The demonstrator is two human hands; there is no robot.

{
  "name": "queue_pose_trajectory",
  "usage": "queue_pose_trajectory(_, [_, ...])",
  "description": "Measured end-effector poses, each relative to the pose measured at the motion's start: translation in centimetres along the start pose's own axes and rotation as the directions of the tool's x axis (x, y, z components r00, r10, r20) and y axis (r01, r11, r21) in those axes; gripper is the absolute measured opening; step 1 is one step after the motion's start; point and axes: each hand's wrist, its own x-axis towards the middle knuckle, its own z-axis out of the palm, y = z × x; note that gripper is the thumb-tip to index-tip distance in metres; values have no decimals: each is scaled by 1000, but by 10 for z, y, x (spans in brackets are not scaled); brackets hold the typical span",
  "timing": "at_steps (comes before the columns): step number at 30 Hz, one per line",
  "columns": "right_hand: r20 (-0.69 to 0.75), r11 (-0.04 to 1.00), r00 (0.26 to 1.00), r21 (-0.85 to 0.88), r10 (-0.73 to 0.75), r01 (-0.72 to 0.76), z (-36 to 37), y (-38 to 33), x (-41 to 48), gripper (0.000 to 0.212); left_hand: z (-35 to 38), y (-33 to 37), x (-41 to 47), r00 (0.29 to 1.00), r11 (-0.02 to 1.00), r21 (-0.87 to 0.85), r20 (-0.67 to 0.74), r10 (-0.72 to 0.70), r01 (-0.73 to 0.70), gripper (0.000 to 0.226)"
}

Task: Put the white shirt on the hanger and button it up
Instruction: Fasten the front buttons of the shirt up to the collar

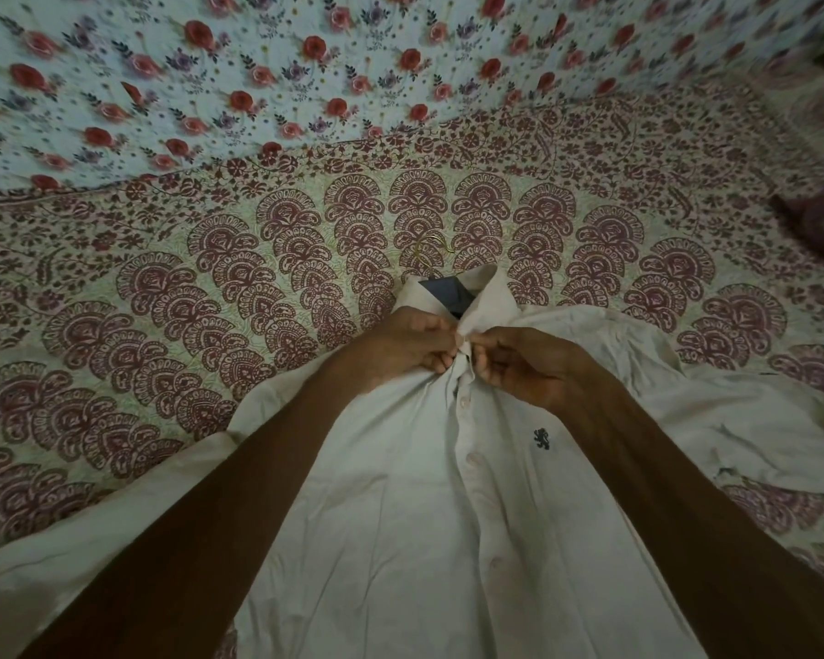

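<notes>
The white shirt [400, 492] lies front up on a patterned bedspread, collar pointing away from me. A small dark lion emblem [541, 439] marks its chest. The placket below my hands looks closed, with a row of buttons [472, 459] running toward me. A thin gold hanger hook [429, 249] pokes out past the collar; the rest of the hanger is hidden inside the shirt. My left hand [412, 344] and my right hand [510, 361] meet just below the collar, each pinching one edge of the shirt front at the top of the placket.
The maroon and cream bedspread [258, 259] covers the whole surface around the shirt. A light blue sheet with red roses [305, 64] hangs or lies behind it. A dark maroon cushion [819, 230] sits at the right edge.
</notes>
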Motion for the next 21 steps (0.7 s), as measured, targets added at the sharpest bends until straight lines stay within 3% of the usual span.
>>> queue_pose_trajectory(4, [2, 961, 978, -184, -210, 207, -5, 2, 2, 7, 2, 4, 1, 976, 930, -298, 46, -213, 217, 8])
queue_pose_trajectory(7, [2, 903, 942, -285, -335, 321, -11, 3, 6, 47, 1, -2, 2, 965, 880, -401, 47, -257, 254, 10])
queue_pose_trajectory(11, [-50, 874, 935, -377, -350, 307, -15, 11, 9, 57, 5, -9, 1, 988, 965, -239, -82, -129, 106, 11])
queue_pose_trajectory(16, [-176, 817, 875, -477, -450, 324, -11, 28, 9, 35, 18, -20, 4, 968, 978, 189, -248, -36, 84, 20])
queue_pose_trajectory(18, [-229, 833, 854, -437, -468, 340, -8, 31, 7, 31, 25, -26, 3, 957, 991, 125, -290, -9, 48, 15])
queue_pose_trajectory(21, [-283, 829, 817, -429, -502, 360, -6, 30, 6, 28, 32, -26, 2, 962, 985, -172, -260, -79, 34, 9])
